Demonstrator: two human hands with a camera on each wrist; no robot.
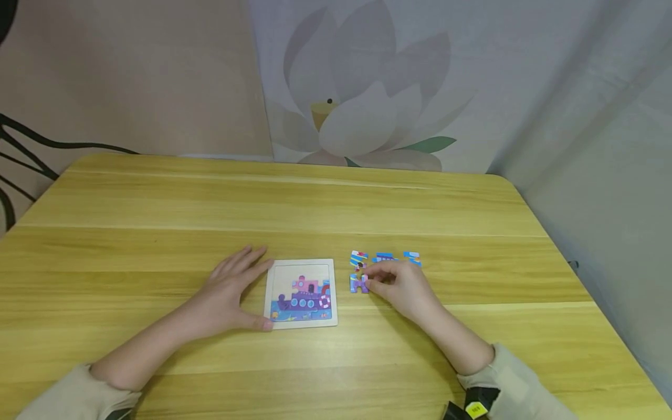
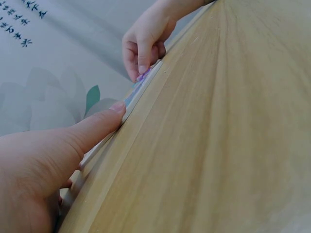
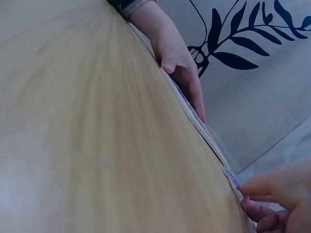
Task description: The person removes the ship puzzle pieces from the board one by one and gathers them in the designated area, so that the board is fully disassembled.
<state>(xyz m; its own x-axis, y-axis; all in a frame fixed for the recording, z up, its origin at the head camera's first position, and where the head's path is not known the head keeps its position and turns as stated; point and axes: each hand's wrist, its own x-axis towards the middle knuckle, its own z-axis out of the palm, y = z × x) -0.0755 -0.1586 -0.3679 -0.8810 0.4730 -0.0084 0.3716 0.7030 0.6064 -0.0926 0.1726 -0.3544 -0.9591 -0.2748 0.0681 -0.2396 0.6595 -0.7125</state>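
Note:
A square jigsaw tray with a pale frame lies flat on the table, its lower part filled with a purple and pink boat picture. The upper part of its board is bare. My left hand rests at the tray's left side, thumb touching the lower left corner and spread fingers near the upper left one. To the right of the tray, my right hand pinches a purple and blue puzzle piece by its right edge, at table height. The same piece shows by the thumb in the right wrist view.
Just beyond the right hand lie more loose pieces: a striped one, a blue and purple one and a light blue one, partly covered by the hand. The wooden table ends at a curtain with a printed flower.

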